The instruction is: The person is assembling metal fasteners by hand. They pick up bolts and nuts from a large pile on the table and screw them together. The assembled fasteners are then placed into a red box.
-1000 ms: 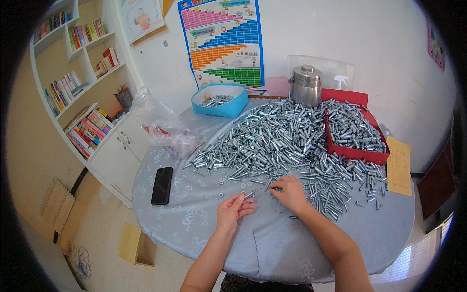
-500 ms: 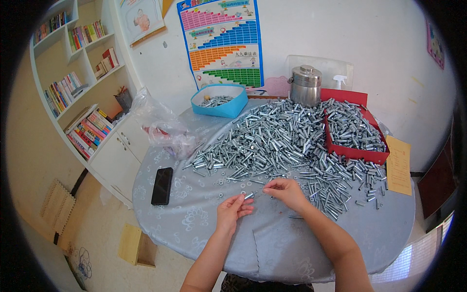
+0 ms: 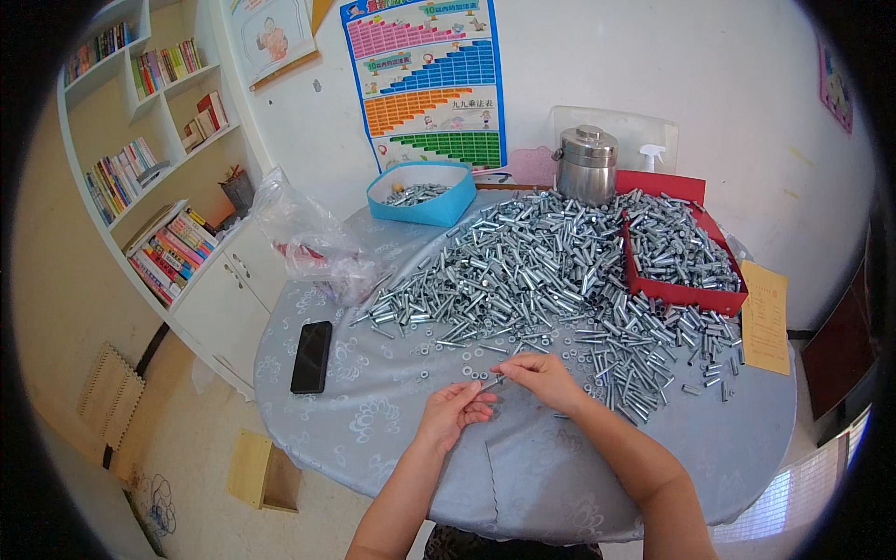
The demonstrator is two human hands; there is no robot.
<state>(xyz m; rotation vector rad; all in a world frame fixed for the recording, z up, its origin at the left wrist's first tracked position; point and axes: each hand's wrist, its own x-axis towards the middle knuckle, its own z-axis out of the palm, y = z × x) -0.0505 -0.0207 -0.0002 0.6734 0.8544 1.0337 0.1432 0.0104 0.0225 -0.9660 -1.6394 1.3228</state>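
Over the front middle of the table, my left hand (image 3: 453,413) pinches a short silver metal bolt (image 3: 490,383) between thumb and fingers, the bolt pointing up to the right. Right at its far end are the fingertips of my right hand (image 3: 543,381), pressed together. Whatever small piece they hold is too small to make out. Just beyond my hands, loose washers (image 3: 467,357) and small nuts lie on the grey cloth. Behind them spreads a big heap of silver bolts and metal sleeves (image 3: 523,266).
A red box (image 3: 691,296) full of metal pieces stands right, beside a yellow paper (image 3: 765,322). Further back are a steel canister (image 3: 586,168) and a blue box (image 3: 420,207) with metal parts. Left lie a black phone (image 3: 311,357) and a plastic bag (image 3: 313,247).
My right hand has moved left and slightly down, so its fingertips now meet the end of the bolt. My left hand has barely shifted, still holding the bolt.
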